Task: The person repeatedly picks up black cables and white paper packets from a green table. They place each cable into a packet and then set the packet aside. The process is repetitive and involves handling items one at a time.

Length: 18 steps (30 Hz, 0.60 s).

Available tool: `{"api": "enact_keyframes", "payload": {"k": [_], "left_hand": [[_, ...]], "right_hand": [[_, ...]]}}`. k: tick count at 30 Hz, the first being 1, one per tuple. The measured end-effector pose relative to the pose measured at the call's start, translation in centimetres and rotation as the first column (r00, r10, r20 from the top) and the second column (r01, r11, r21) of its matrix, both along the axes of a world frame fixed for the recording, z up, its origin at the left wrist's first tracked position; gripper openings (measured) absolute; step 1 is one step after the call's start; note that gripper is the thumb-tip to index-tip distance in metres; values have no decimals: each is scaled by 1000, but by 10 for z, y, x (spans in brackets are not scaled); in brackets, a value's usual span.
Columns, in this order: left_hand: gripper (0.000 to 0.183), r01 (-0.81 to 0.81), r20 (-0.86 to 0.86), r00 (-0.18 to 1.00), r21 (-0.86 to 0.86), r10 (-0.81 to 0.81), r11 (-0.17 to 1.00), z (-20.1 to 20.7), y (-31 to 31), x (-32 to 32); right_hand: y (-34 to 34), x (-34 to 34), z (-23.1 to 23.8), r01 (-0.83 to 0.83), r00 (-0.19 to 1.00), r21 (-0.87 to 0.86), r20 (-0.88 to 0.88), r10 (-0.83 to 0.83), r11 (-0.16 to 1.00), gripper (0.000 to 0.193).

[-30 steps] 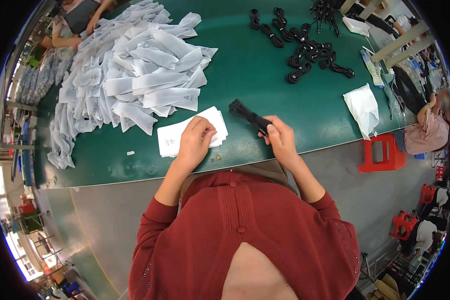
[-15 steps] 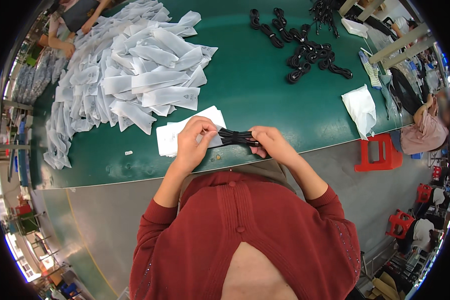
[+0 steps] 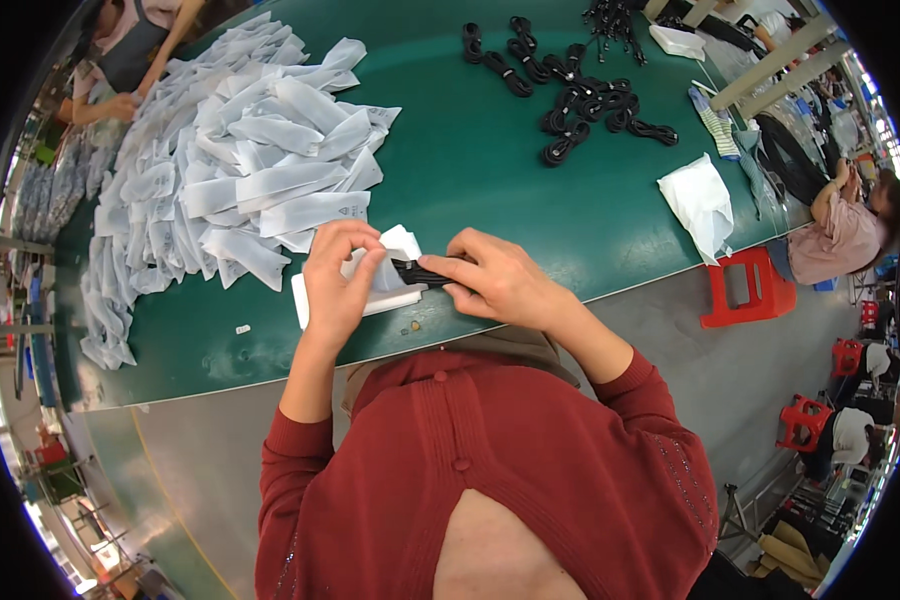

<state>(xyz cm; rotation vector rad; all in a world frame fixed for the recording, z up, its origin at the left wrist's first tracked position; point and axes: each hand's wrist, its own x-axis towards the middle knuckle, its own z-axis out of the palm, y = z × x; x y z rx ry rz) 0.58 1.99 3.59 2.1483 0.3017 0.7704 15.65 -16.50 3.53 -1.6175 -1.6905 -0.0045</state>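
Note:
My right hand (image 3: pixel 505 280) grips a coiled black cable (image 3: pixel 415 273), its fingers closed over the near end. The cable's left end is at the mouth of a frosted plastic bag (image 3: pixel 385 276), partly inside it. My left hand (image 3: pixel 338 285) is closed at the bag's left side, thumb and fingers pinching its film; the fingertips are partly hidden. Under the bag lies a stack of flat white bags (image 3: pixel 402 300) near the table's front edge. Left of my hands spreads a large heap of filled frosted bags (image 3: pixel 270 150).
Several coiled black cables (image 3: pixel 570 100) lie at the back right of the green table (image 3: pixel 460 180). A crumpled white bag (image 3: pixel 698 205) sits near its right edge. A red stool (image 3: pixel 745 290) stands beyond. Other people (image 3: pixel 850 225) sit at right and far left.
My right hand has moved left with the cable, whose left end has gone into the bag's mouth. My left hand has raised the bag's film. The whole view has shifted slightly.

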Motion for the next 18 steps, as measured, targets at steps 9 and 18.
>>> {"api": "enact_keyframes", "payload": {"k": [9,18], "left_hand": [[8,109,-24,993,-209,-117,972,-1,-5,8],[21,-296,408,826,-276,390,915,64,109,17]], "right_hand": [[11,-12,-12,91,905,-32,-415,-96,995,33],[-2,106,-14,811,583,-35,135,-801,584,38]]}}
